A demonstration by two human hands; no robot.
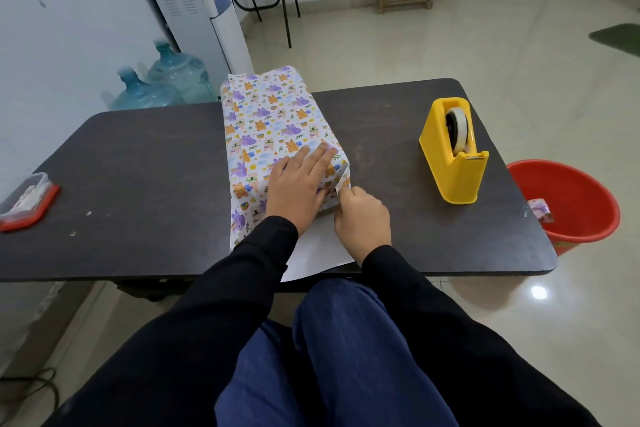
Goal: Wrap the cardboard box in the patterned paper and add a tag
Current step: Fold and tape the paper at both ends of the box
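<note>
The box, covered in patterned paper (270, 114) with orange and purple animals, lies lengthwise in the middle of the dark table (138, 166); the cardboard itself is hidden. My left hand (299, 184) presses flat on the near end of its top. My right hand (362, 218) pinches the paper at the near right corner, fingers curled round the fold. A white flap of the paper's underside (315, 253) lies on the table under my wrists. No tag is in view.
A yellow tape dispenser (453, 159) stands to the right on the table. A red bucket (575, 204) sits on the floor past the right edge, a paper scrap (540, 210) on its rim. A small red-lidded plastic container (26, 201) rests at the left edge.
</note>
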